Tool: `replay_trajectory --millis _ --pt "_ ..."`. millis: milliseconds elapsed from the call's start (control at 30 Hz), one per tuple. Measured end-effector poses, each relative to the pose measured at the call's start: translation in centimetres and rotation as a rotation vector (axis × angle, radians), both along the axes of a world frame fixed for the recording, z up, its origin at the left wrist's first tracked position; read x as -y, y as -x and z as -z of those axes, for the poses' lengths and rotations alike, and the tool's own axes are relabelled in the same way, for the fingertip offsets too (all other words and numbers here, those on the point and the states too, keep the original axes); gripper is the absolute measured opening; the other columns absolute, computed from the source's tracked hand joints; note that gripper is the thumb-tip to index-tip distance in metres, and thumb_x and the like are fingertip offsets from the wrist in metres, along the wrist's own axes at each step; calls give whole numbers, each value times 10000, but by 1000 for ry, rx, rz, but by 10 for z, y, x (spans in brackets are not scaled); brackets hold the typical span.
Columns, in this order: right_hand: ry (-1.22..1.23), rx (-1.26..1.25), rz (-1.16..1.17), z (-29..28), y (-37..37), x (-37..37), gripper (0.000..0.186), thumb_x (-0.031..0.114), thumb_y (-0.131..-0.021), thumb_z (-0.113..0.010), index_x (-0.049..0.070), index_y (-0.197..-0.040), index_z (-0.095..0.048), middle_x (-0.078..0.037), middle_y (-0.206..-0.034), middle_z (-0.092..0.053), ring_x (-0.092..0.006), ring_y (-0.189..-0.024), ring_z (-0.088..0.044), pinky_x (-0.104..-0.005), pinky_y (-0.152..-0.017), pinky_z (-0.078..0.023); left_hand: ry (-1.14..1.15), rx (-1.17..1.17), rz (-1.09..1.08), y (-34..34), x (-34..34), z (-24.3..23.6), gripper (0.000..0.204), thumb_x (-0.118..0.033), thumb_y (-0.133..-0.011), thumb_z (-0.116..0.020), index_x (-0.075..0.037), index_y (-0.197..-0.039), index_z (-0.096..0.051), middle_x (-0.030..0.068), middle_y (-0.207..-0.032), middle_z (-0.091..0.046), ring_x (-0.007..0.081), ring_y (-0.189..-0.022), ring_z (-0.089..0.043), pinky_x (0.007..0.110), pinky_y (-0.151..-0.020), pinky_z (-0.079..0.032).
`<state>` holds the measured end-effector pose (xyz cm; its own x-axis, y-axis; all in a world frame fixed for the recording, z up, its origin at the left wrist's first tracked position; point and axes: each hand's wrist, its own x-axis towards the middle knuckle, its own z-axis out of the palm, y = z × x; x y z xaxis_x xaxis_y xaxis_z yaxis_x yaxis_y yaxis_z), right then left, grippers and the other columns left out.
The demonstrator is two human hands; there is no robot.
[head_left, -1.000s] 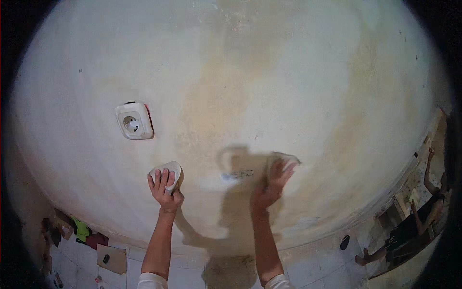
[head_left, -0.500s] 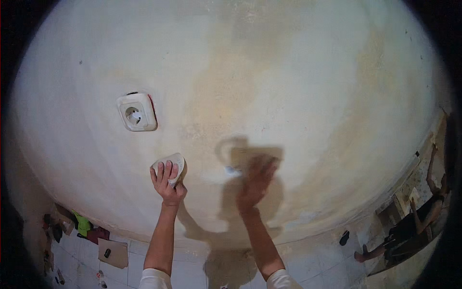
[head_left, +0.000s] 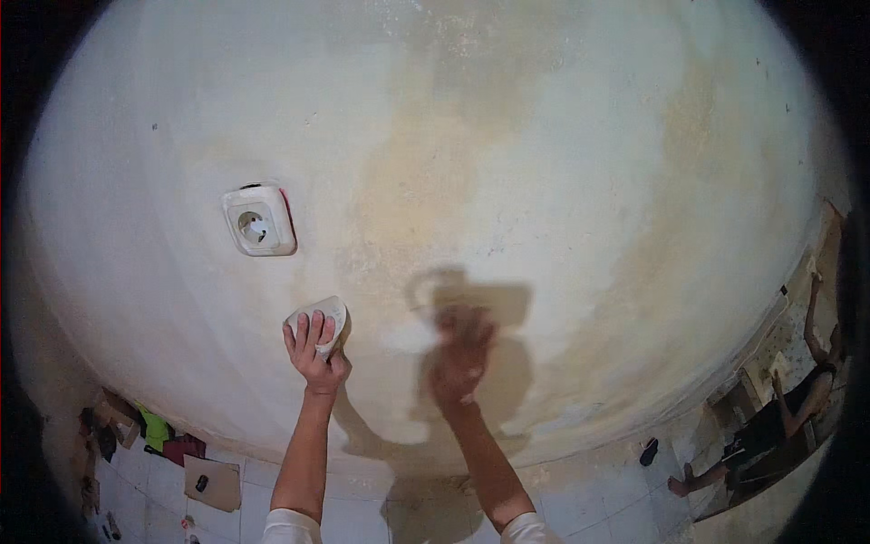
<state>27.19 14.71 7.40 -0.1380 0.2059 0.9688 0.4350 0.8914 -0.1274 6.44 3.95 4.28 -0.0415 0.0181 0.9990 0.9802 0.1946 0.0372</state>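
Note:
My left hand point(head_left: 314, 349) presses a pale, curved-edged sheet of sandpaper point(head_left: 333, 313) against the wall, fingers spread across it. Below and to the right of a white power socket point(head_left: 259, 220), this hand sits low on the off-white wall point(head_left: 580, 199), which has yellowish stains. My right hand point(head_left: 464, 363) is raised at the wall to the right, inside the dark head-shaped shadow. Motion smears its fingers, so whether anything is under them cannot be made out.
Tiled floor point(head_left: 353, 519) runs along the wall's foot. At lower left lie a cardboard piece point(head_left: 214, 483) with a small dark object on it, and a bright green item point(head_left: 156, 429). Another person point(head_left: 779, 412) is at far right, near a dark shoe-like object point(head_left: 648, 451).
My right hand has shifted down and left across the wall. My left hand and the sheet stay nearly in place, while the view has tilted slightly upward.

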Motion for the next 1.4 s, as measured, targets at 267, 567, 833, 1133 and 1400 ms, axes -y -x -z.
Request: replay_trajectory --millis 267,567,833,1133,1400 --pt "176 -350 -83 -14 -31 -42 400 179 -943 -432 -49 -1264 -502 -213 -1367 -447 -414 -1329 -319 -530 -1108 -206 -8 -4 -8 2 1 0 407 -88 -785 -474 -78 -1164 -621 92 -1287 -564 337 -1279 -436 539 -1101 -200" --pt "-209 493 -162 15 -5 -1 486 110 -812 -528 105 -1298 -528 -123 -1356 -480 -354 -1263 -422 -469 -1080 -290 33 -17 -9 0 -1 0 390 -157 -827 -477 -26 -1178 -586 141 -1266 -565 364 -1288 -415 592 -1076 -205" --pt "93 -280 31 -13 -21 -26 400 180 -908 -472 -17 -1251 -535 -211 -1365 -456 -391 -1376 -242 -538 -1115 -139 14 10 -11 5 0 5 379 -136 -801 -487 -70 -1150 -621 110 -1286 -560 342 -1287 -423 569 -1090 -202" --pt "-40 -20 46 -24 -44 -55 471 247 -882 -442 73 -1316 -499 -151 -1389 -450 -432 -1340 -294 -564 -1106 -171 12 -11 -22 6 5 4 361 -131 -823 -470 -80 -1144 -625 97 -1293 -557 341 -1285 -426 563 -1087 -215" --pt "-95 201 -132 9 -4 -4 407 98 -859 -486 54 -1260 -542 -145 -1343 -489 -362 -1301 -382 -529 -1099 -222 0 -14 -8 0 -5 0 366 -135 -838 -487 -98 -1181 -611 94 -1299 -553 331 -1289 -424 546 -1094 -213"
